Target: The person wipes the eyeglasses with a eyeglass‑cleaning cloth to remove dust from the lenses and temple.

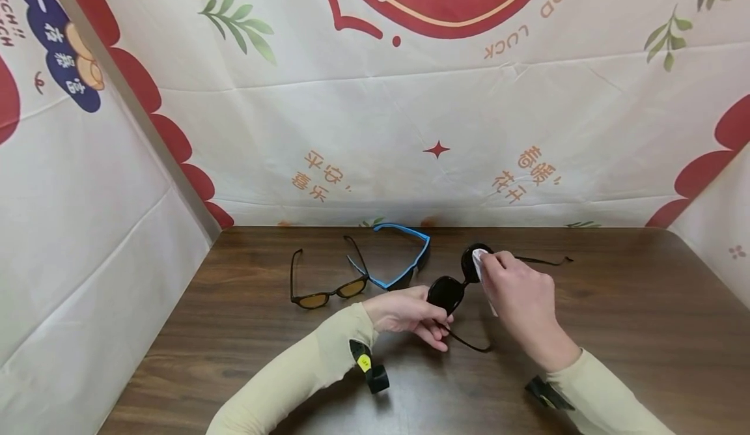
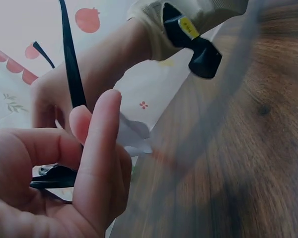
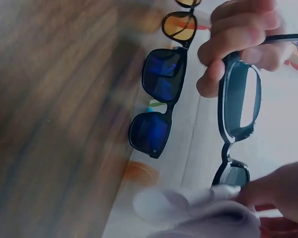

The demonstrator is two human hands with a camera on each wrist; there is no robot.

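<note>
A pair of black sunglasses (image 1: pixel 446 294) is held up above the table, its dark lenses facing the head camera. My left hand (image 1: pixel 407 314) grips the frame at the near lens and hinge, one temple sticking out past the fingers. With my right hand (image 1: pixel 521 292) I pinch a white cloth (image 1: pixel 478 263) against the far lens, partly hiding it. In the right wrist view the cloth (image 3: pixel 198 213) bunches under the fingers beside the sunglasses (image 3: pixel 241 101). Seen from the left wrist, one black temple (image 2: pixel 72 54) rises past the left fingers.
On the wooden table (image 1: pixel 246 357), dark-framed glasses with amber lenses (image 1: pixel 313 300) lie left of the hands. Beside them, sunglasses with blue temples (image 1: pixel 404 277) lie with temples unfolded. A printed white cloth backdrop (image 1: pixel 375 135) stands behind the table and along its sides.
</note>
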